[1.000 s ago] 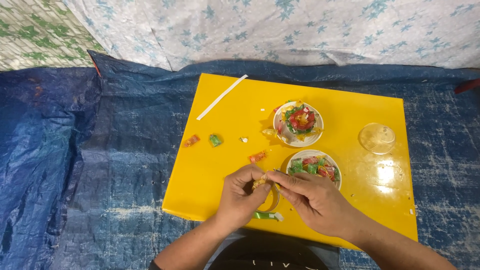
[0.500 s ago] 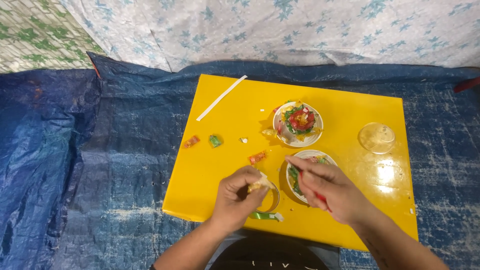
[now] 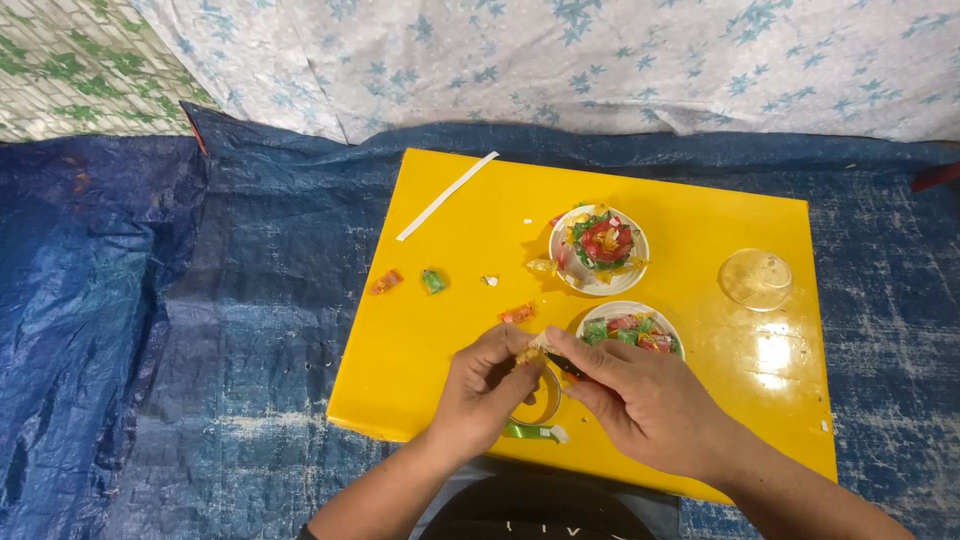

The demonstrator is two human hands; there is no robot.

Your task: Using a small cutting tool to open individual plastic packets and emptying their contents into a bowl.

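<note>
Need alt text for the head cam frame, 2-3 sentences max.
Two bare hands, left hand and right hand, meet over the near edge of a yellow rectangular board, pinching a small yellowish piece between the fingertips. Two small white bowls of colourful wrapped sweets sit beyond them, with a clear round lid to the right, all on a blue tarpaulin.

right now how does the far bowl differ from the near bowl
The far bowl is in full view, heaped with mostly red and yellow wrapped bits, some spilling over its left rim. The near bowl is partly hidden by the right hand and shows a flatter mix of green and red bits. The far bowl sits mid-board; the near bowl lies beside the hands. Both are small, round and white, on the yellow board.
</note>
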